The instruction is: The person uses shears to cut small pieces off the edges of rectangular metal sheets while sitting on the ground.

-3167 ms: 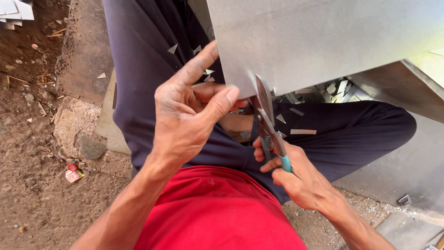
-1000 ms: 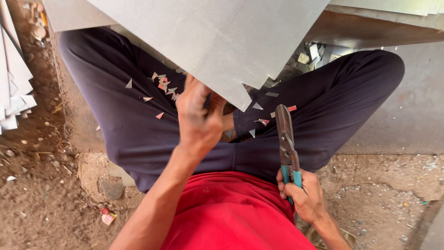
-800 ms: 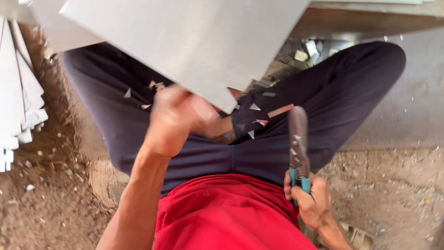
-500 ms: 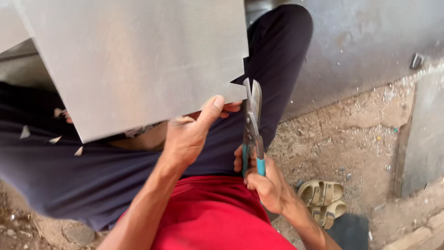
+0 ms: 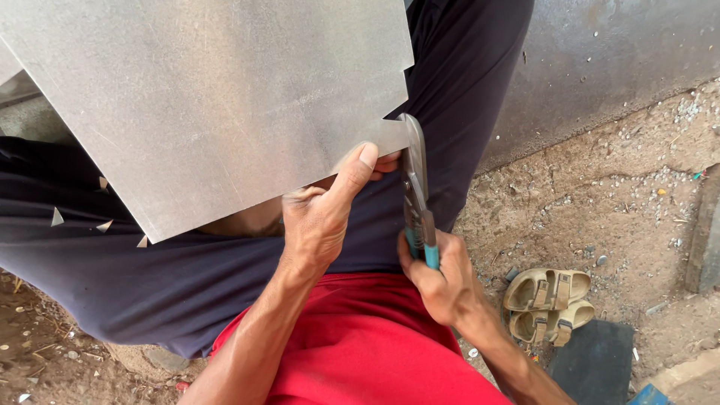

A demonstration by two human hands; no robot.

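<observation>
A large grey metal sheet (image 5: 210, 105) rests across my lap, over dark trousers. My left hand (image 5: 322, 210) grips its near edge, thumb on top close to the lower right corner. My right hand (image 5: 442, 277) holds tin snips (image 5: 415, 187) with teal handles. The blades point away from me and bite the sheet's right edge at a small tab by the notched corner. The fingers of my left hand under the sheet are hidden.
Small triangular metal offcuts (image 5: 101, 225) lie on my trousers at the left. A pair of tan sandals (image 5: 547, 304) sits on the dirt ground at the right, near a dark flat slab (image 5: 592, 364). A grey metal panel (image 5: 600, 60) lies beyond my right leg.
The sheet has been turned and pulled closer across my lap. My left hand shifted its grip to the near edge, and the snips moved up from beside my leg to the sheet's corner.
</observation>
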